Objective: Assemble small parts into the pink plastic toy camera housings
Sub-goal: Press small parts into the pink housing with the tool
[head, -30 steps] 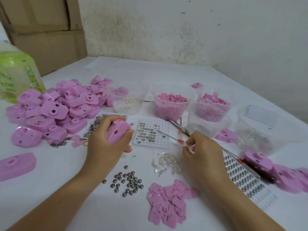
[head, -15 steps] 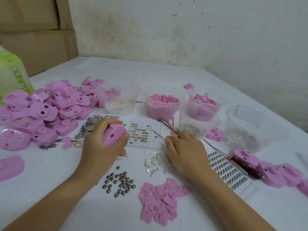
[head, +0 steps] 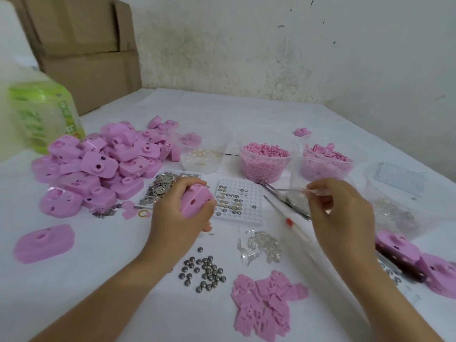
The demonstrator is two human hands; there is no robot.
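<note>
One pink housing (head: 197, 203) sat gripped in the left hand (head: 177, 218), fingers wrapped round it, its holed face turned up and toward the right. Its long axis seemed to run from near-left to far-right. The right hand (head: 345, 218) hung well apart to its right, fingers (head: 330, 188) pinched on a small pale part (head: 317, 192) too blurred to name. The white tray (head: 256, 218) lay on the table (head: 98, 280) between them. The coming move probably called for carrying the part leftward to that upturned face.
</note>
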